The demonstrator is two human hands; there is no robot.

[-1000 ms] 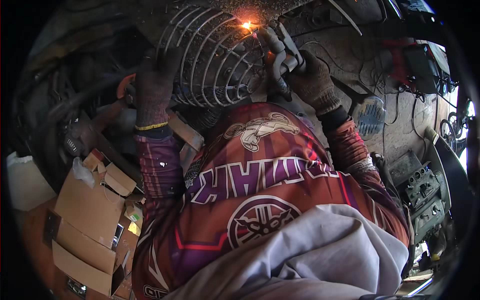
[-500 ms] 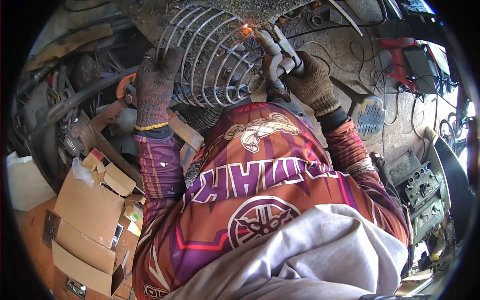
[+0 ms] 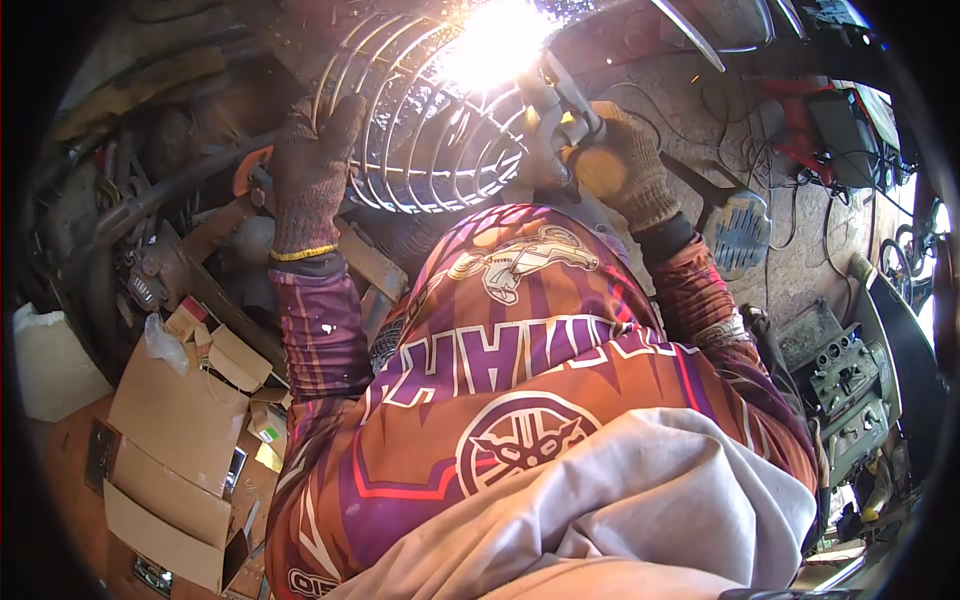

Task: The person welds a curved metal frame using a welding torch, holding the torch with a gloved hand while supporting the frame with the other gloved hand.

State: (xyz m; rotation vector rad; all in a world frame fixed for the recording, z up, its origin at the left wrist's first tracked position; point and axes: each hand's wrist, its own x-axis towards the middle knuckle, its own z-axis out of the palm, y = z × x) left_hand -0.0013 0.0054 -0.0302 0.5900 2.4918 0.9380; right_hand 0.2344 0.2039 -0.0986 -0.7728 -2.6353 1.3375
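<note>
Wire cage: one, between the person's hands; upper right part hidden by white glare. Left hand: gloved, pinching cage's left edge. Right hand: gloved, curled round welding tool, right of cage. Cardboard box: lower left of cage. Slotted grey plate: right of cage.

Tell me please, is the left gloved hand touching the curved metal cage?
Touching. In the head view, the left gloved hand grips the metal cage by its left edge, between thumb and fingers.
</note>
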